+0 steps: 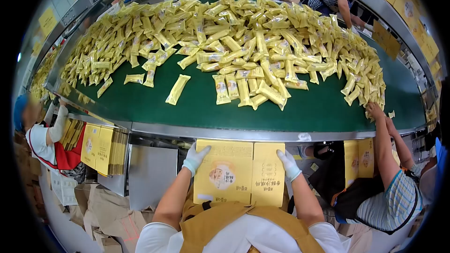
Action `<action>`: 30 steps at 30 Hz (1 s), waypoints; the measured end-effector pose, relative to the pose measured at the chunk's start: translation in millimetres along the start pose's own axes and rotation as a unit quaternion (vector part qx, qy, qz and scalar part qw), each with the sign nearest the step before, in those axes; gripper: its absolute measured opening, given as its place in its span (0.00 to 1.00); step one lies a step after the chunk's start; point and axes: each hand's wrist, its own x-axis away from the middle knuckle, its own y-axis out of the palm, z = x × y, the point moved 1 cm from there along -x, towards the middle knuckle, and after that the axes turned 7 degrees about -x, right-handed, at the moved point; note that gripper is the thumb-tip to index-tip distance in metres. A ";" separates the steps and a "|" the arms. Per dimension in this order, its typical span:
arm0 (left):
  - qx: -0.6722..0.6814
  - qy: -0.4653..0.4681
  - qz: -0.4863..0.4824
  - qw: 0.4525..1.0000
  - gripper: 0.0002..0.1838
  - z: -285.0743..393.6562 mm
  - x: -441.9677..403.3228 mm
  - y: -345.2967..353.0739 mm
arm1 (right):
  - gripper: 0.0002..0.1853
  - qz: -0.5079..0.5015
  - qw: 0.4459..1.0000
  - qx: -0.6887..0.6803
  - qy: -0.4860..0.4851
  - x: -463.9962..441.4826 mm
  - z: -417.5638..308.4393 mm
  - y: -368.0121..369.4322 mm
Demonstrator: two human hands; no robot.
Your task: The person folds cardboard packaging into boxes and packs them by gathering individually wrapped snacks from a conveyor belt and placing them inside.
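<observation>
A flat yellow printed carton is held between my two gloved hands, just in front of the belt's metal edge. My left hand grips its left side, with the thumb on the front face. On the right side my right hand holds it the same way; the fingers of both hands are partly hidden behind the carton. Beyond it, many yellow wrapped packets lie heaped on the green belt. One loose packet lies apart from the heap.
Co-workers stand at the left, at the right and across the belt. Folded cartons stand in a stack at the left beside a grey metal panel. A metal rail edges the belt. Brown paper covers the floor.
</observation>
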 end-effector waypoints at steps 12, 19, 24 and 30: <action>-0.311 0.110 0.132 0.935 0.23 128.7 -4.4 -99.5 | 0.16 0.144 0.938 0.224 -0.222 -16.0 -174.7 -16.7; -0.342 0.289 0.205 0.870 0.42 169.1 -169.1 -88.6 | 0.30 0.229 0.880 0.266 -0.321 -192.5 -224.1 -68.8; -0.458 0.215 0.092 0.857 0.49 238.8 -235.2 13.8 | 0.37 0.257 0.774 0.510 -0.272 -260.0 -220.5 32.0; -0.545 0.226 0.067 0.804 0.47 255.0 -203.2 69.9 | 0.36 0.165 0.764 0.540 -0.311 -231.2 -198.8 82.0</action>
